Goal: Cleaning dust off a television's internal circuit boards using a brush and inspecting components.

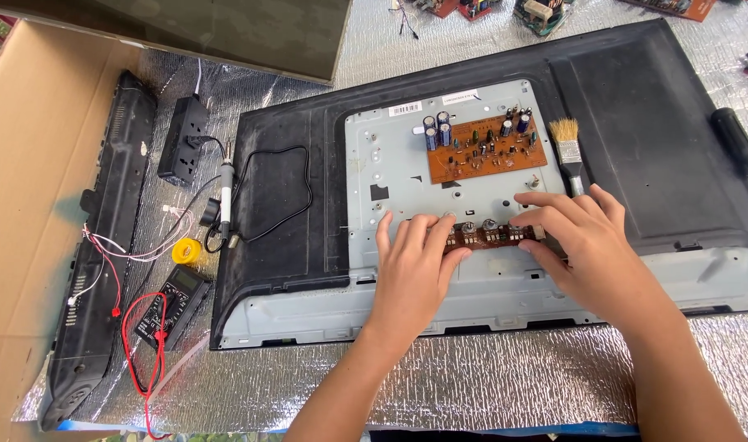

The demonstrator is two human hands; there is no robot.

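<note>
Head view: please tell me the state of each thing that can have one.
Television back: lying flat, cover off.
Orange circuit board: lying on the metal plate.
Narrow brown board: held by left hand and right hand.
Paintbrush: lying untouched.
Multimeter: lying, leads attached.

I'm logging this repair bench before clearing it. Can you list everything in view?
television back panel: 1, black, centre, on foil mat
metal chassis plate: 1, grey, on the panel
circuit board: 1, orange-brown, on the plate
narrow circuit board: 1, dark brown, under both hands
paintbrush: 1, pale bristles, right of orange board
screwdriver: 1, black, far right
soldering iron: 1, white, left
power strip: 1, black, upper left
multimeter: 1, black, red leads, lower left
solder spool: 1, yellow
left hand: touching narrow board
right hand: touching narrow board
</note>
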